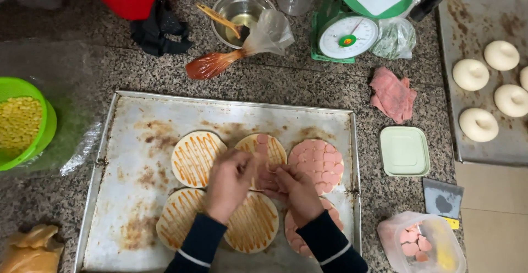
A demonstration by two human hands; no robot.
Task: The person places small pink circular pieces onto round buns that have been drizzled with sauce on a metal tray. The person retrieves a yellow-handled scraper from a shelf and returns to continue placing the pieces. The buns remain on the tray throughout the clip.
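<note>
A worn metal baking tray [132, 196] fills the lower middle of the frame, resting on a speckled stone bench [308, 86]. Six round dough bases lie on it in two rows. The left hand [228, 182] and right hand [294, 188] meet over the upper middle base [269, 147], their fingers [272, 169] pinching pink sausage slices against its sauce-striped surface. The upper right base [318, 164] is fully covered with slices; the upper left base [192, 157] carries only orange sauce stripes. At lower right, a plastic tub [421, 243] holds more slices. A green bowl of corn [22, 122] sits at the left edge, and a green scale [346, 34] stands at upper right.
</note>
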